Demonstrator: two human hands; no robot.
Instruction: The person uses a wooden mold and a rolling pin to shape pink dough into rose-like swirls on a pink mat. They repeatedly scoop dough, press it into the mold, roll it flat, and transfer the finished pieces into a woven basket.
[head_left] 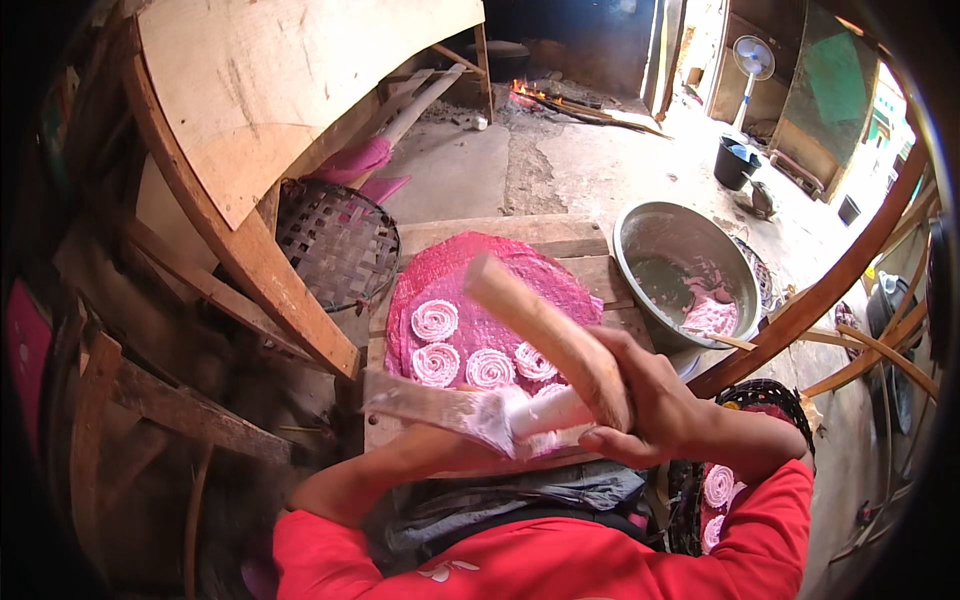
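Note:
My right hand (655,405) is closed around a thick curved wooden handle (545,325) of a hand press. A second wooden piece (425,402) crosses it lower down, smeared with pale pink paste around a white tube (548,412). My left forearm (400,460) reaches in under that piece, which hides the fingers of my left hand. Beneath the press lies a round pink sheet (480,265) on a slatted wooden table (540,232). Several spiral coils of pink paste (435,320) sit on the sheet's left and near part; the press partly covers one.
A grey basin (625,250) with pink dough (712,312) stands at the right. A black basket (685,500) with more coils is by my right elbow. A woven tray (335,245) lies left, beside a wooden frame (250,280). Farther back are a wood fire (530,95) and a fan (752,62).

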